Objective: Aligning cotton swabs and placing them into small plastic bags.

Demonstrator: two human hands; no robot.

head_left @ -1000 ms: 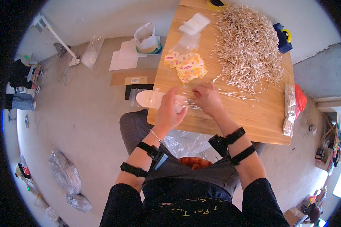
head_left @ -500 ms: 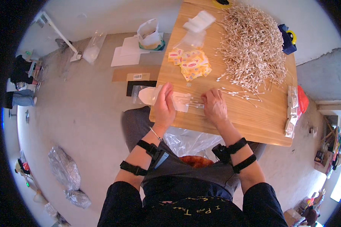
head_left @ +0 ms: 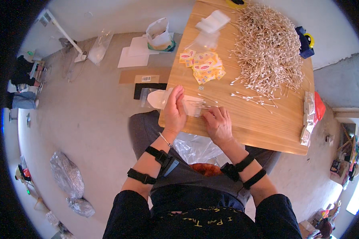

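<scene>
At the table's near left corner, my left hand [head_left: 174,111] is closed on a clear plastic bag, its fingers fairly straight. A white card [head_left: 156,98] in the bag shows on both sides of that hand. My right hand [head_left: 218,124], fingers bent together, pinches a small bunch of cotton swabs [head_left: 201,105] whose far ends lie over the card by the bag. Whether the tips are inside the bag is hard to make out. One loose swab [head_left: 208,98] lies just beyond them. Farther right, several swabs [head_left: 254,99] lie apart from a big heap of cotton swabs [head_left: 267,51].
Yellow-and-white printed slips [head_left: 205,67] are piled beyond my hands, with clear bags [head_left: 213,22] behind. Small white packs [head_left: 307,119] line the table's right edge beside a red bag [head_left: 319,107]. A blue tape dispenser [head_left: 305,46] stands past the heap. Cardboard [head_left: 127,77] lies on the floor.
My right hand has moved left and slightly nearer me, bringing the swabs closer to my left hand and farther over the card. My left hand stays nearly in place.
</scene>
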